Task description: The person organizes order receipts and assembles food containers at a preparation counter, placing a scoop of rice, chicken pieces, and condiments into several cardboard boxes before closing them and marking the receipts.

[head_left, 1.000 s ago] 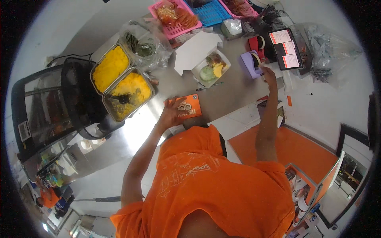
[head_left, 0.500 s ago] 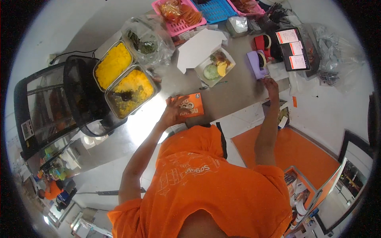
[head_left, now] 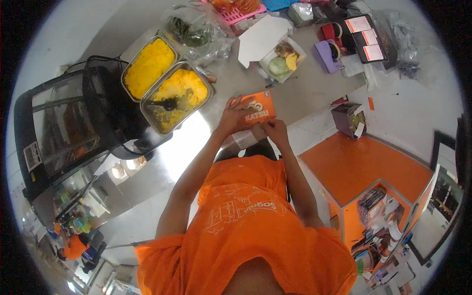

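The left hand [head_left: 233,117] lies with its grip spread over the orange box [head_left: 266,101], beside the tabletop's [head_left: 309,97] near edge. The right hand [head_left: 276,131] has come from the purple tape dispenser [head_left: 324,55] to that box; whether its bunched fingers pinch anything, I cannot tell. Open room lies between box and dispenser.

A clear bag [head_left: 216,47] lies near yellow food [head_left: 150,67]
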{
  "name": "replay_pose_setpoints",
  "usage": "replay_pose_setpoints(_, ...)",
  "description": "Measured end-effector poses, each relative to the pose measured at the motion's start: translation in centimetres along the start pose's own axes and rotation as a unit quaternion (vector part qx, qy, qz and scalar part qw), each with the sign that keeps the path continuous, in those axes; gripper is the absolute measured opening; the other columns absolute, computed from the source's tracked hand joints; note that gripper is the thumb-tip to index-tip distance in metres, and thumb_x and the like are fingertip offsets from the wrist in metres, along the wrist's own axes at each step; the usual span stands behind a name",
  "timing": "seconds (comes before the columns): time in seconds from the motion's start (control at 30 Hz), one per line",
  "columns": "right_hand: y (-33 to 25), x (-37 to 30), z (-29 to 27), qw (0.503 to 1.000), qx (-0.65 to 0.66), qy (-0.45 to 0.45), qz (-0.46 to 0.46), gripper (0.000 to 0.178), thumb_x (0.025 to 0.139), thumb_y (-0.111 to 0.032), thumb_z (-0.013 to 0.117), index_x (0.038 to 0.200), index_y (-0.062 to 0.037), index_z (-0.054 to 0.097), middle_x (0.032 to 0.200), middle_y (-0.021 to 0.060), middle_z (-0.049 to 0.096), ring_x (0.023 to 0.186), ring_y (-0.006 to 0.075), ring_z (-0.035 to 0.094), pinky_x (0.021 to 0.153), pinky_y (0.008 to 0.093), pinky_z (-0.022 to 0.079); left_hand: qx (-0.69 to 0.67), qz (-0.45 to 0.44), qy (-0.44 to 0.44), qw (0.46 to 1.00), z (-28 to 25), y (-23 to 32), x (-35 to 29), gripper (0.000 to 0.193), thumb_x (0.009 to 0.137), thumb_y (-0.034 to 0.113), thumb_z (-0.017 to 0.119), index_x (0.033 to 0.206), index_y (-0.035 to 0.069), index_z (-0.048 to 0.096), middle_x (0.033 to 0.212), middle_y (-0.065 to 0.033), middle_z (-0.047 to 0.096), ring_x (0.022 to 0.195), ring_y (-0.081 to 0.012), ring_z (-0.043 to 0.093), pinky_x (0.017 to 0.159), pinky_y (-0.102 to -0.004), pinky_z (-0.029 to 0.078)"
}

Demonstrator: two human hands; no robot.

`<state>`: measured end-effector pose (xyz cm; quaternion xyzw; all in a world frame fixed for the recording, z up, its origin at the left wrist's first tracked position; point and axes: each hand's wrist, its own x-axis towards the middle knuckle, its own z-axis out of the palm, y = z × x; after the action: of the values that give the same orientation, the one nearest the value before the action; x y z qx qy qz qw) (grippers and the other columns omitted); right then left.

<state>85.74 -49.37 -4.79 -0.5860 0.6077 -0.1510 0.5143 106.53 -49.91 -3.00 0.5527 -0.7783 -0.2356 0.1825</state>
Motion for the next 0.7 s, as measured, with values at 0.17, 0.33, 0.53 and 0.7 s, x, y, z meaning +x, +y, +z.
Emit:
replay_pose_setpoints(0.17,0.4,-1.1,1.9,0.990,-0.068,0.118,0.025,0.029,0.083,-0.030,0.065,0.080,-0.0011,0.071,0.068,0.0074,0.068,0.060,0.0118,0.060,0.057,0.0280,0.047,-0.009,0.037,0.040,0.998,0.4,-0.1,0.2,0.053,0.066,0.042,0.074,0.114,0.021,0.062,0.139,0.0019,0.044,0.129,-0.0275,0.037,0.107,-0.0451,0.023)
replay_pose_setpoints(0.33,2.5,0.2,1.3,0.992,0.113,0.057,0.008,0.031,0.081,-0.032,0.067,0.078,-0.0018,0.071,0.067,0.0068,0.067,0.056,0.0112,0.058,0.056,0.0281,0.046,-0.021,0.045,0.040,0.998,0.2,-0.4,0.1,0.055,0.067,0.040,0.077,0.115,0.022,0.059,0.142,0.0042,0.040,0.133,-0.0247,0.031,0.107,-0.0460,0.021)
replay_pose_setpoints(0.53,2.1,1.7,-1.0,0.948,-0.280,0.096,-0.117,0.031,0.078,-0.039,0.069,0.075,-0.0082,0.071,0.064,0.0073,0.065,0.055,0.0166,0.059,0.054,0.0321,0.046,-0.052,0.000,0.042,0.998,-0.6,2.1,1.5,0.048,0.067,0.036,0.077,0.107,0.016,0.060,0.128,0.0000,0.049,0.122,-0.0243,0.041,0.096,-0.0459,0.029)
replay_pose_setpoints(0.7,-0.6,3.4,-5.6,0.952,-0.285,0.013,-0.110,0.032,0.077,-0.042,0.067,0.080,-0.0107,0.072,0.075,0.0087,0.067,0.066,0.0217,0.062,0.065,0.0367,0.048,-0.004,-0.005,0.125,0.992,1.1,0.0,1.2,0.040,0.073,0.028,0.072,0.108,0.014,0.058,0.121,-0.0055,0.052,0.116,-0.0242,0.047,0.092,-0.0440,0.032)
